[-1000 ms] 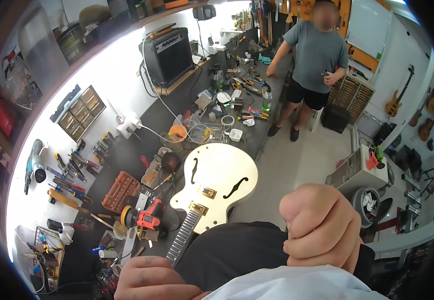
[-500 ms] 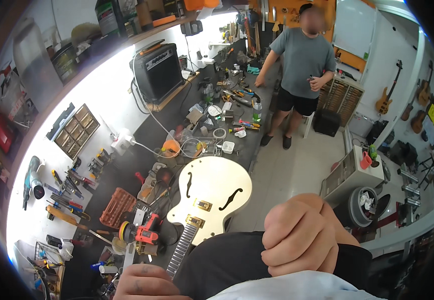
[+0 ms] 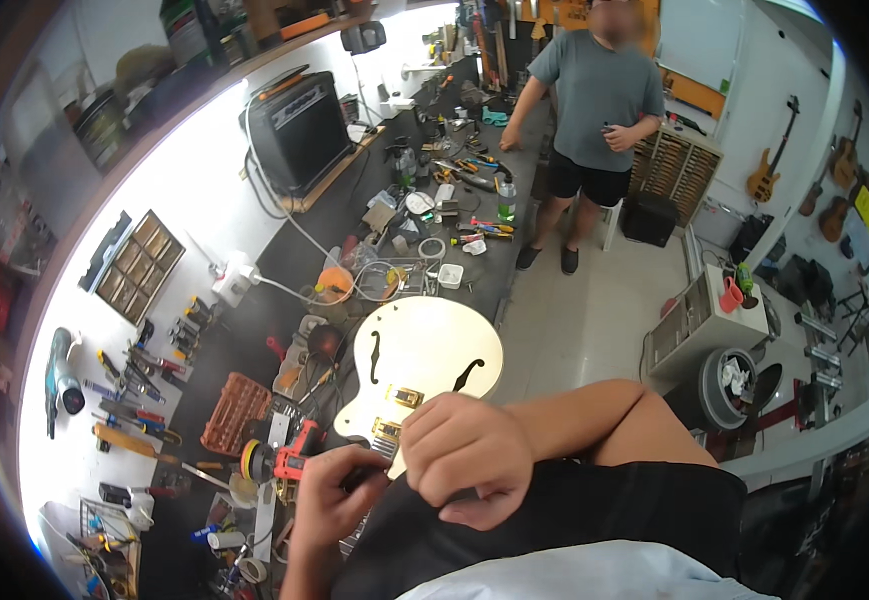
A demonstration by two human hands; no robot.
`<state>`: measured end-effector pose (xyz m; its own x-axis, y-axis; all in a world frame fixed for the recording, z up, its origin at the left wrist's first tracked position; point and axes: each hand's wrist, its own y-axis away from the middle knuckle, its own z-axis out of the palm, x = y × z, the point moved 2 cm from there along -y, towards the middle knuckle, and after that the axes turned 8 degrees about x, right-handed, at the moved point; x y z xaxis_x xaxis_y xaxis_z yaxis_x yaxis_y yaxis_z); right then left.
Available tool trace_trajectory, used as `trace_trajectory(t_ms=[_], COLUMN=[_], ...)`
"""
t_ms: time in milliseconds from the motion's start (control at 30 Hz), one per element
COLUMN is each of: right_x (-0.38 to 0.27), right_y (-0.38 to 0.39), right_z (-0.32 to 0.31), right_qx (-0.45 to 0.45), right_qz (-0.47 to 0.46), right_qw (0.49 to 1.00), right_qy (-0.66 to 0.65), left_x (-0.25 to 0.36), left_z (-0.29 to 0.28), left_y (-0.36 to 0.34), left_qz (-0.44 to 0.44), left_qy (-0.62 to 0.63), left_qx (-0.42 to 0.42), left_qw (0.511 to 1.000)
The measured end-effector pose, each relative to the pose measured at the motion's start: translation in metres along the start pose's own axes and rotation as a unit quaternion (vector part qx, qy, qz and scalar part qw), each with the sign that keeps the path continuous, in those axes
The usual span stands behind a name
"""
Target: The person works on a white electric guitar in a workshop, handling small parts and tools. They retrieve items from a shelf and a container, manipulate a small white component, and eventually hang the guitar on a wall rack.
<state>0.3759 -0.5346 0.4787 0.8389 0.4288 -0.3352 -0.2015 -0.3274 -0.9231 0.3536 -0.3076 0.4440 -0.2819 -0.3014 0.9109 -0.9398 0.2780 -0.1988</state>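
Note:
A cream electric guitar [image 3: 425, 345] with two dark f-holes and gold-framed pickups [image 3: 405, 395] lies face up, its body at the bench edge and its neck running toward my lap. My right hand [image 3: 470, 455] is over the lower body and upper neck, fingers curled in; whatever they hold, if anything, is hidden. Beside the fretted neck [image 3: 355, 530], my left hand [image 3: 340, 490] is bent with thumb and forefinger toward the strings. Something dark shows at its fingertips, but I cannot make out what it is.
A red power tool [image 3: 295, 455] with a yellow-rimmed disc and a reddish tool case [image 3: 237, 415] lie left of the guitar. Beyond it are an orange bowl [image 3: 333, 285] and a black amplifier [image 3: 300, 130]. Another person [image 3: 600, 110] stands at the far bench. A bin [image 3: 725, 385] is at right.
My right hand has moved left from over my thigh to the guitar. My left hand has risen from the lower edge to beside the neck. The view has shifted slightly.

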Motion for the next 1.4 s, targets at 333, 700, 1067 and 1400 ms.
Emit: trace_trajectory(t_ms=[333,700,1067,1400], right_x=[-0.018,0.016,0.103,0.136], right_y=[-0.042,-0.038,0.105,0.149], right_z=[0.017,-0.005,-0.004,-0.031], right_qx=[-0.028,-0.122,-0.142,-0.109], right_qz=[0.062,0.025,0.403,0.38], right_qw=[0.903,0.926,0.899,0.914], right_qy=[-0.425,-0.357,0.094,0.093], left_x=[-0.172,-0.147,-0.143,-0.156], left_z=[-0.016,0.024,0.071,0.118], left_y=[0.053,0.027,0.004,-0.024], left_qz=[-0.187,-0.221,-0.346,-0.29], left_qy=[0.109,0.1,0.498,0.547], left_qx=[0.052,0.077,0.151,0.171], left_qw=[0.975,0.967,0.78,0.766])
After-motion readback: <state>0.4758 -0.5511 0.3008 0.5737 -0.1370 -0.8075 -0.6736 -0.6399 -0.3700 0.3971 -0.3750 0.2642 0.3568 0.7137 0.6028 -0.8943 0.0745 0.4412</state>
